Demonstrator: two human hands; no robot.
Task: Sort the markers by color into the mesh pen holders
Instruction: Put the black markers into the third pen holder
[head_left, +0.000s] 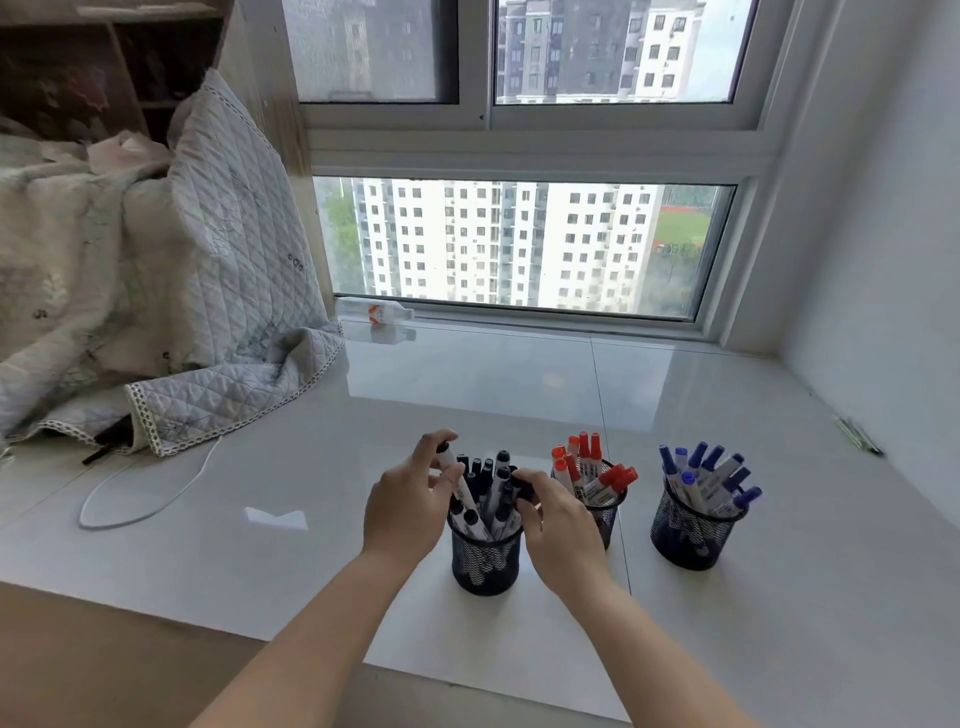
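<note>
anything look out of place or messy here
The sorting looks clean: black, red and blue markers each fill their own holder. Only a bottle lying on its side by the window looks odd.

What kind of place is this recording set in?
Probably a bedroom in a high-rise flat: a quilt lies heaped at the left, a glossy sill runs under a window, and apartment blocks stand outside at eye level.
</note>
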